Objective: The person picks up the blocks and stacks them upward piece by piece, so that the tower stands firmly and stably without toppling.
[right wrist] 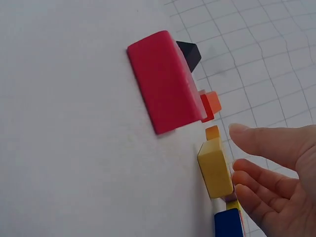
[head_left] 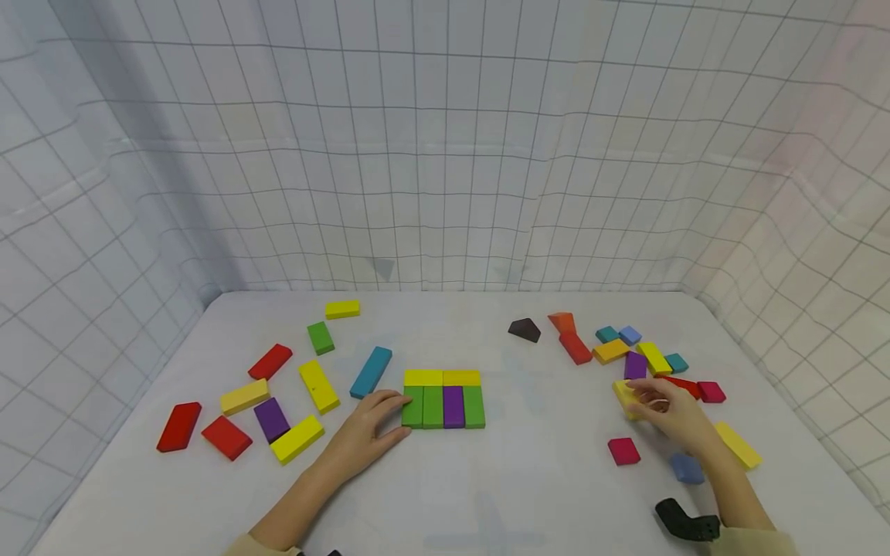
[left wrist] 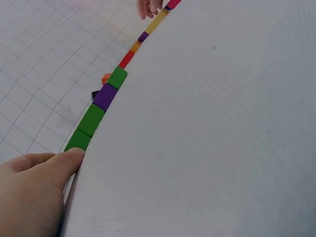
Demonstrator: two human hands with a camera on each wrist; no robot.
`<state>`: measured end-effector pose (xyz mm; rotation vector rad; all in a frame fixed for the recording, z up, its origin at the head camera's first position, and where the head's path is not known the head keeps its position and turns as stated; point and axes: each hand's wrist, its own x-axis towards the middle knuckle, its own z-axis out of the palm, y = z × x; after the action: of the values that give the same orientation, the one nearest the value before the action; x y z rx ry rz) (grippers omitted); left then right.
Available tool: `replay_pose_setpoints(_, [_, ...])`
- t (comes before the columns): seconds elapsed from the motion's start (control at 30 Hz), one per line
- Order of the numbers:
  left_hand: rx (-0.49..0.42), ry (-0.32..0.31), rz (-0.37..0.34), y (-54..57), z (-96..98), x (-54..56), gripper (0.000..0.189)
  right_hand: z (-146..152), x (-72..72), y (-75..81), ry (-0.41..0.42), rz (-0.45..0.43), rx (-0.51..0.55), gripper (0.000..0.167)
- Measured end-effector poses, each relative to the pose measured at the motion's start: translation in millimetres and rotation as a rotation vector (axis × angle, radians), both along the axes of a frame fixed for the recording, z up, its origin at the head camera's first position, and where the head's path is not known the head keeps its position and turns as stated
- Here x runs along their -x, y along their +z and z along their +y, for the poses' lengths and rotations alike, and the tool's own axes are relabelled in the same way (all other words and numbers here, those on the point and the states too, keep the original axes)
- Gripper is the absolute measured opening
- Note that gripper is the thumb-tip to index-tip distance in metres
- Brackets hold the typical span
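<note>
In the head view, a flat rectangle of blocks lies mid-table: two yellow blocks [head_left: 423, 378] along the back, with green blocks [head_left: 433, 408] and one purple block [head_left: 453, 408] in front. My left hand [head_left: 368, 435] rests at its left end, fingertips and thumb against the outermost green block [left wrist: 78, 140]. Over on the right, my right hand [head_left: 670, 413] is at a pale yellow block [head_left: 623, 398], its fingertips right at the block's near side. The right wrist view shows the thumb and fingers spread apart beside this pale yellow block [right wrist: 215, 169].
Left of the rectangle lie a blue block [head_left: 371, 372] and several loose red, yellow, green and purple blocks. Around my right hand are a crimson block [head_left: 623, 451], a slate-blue block [head_left: 687, 468] and a yellow block [head_left: 738, 445]. A black block [head_left: 524, 330] lies farther back. Grid-patterned curtains surround the table.
</note>
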<state>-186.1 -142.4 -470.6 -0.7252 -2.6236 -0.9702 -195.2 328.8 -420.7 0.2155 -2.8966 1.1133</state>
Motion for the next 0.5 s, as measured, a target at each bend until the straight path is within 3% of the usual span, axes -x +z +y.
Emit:
replay_pose_setpoints(0.2, [0.008,0.002,0.007,-0.3,0.5,-0.4,0.042,4.5,-4.8,-8.4,-0.030,0.046,-0.141,0.044])
replay_pose_setpoints(0.5, [0.010,0.010,0.006,-0.7,0.6,-0.8,0.042,-0.1,-6.2,-9.3,-0.015,0.075,-0.161,0.038])
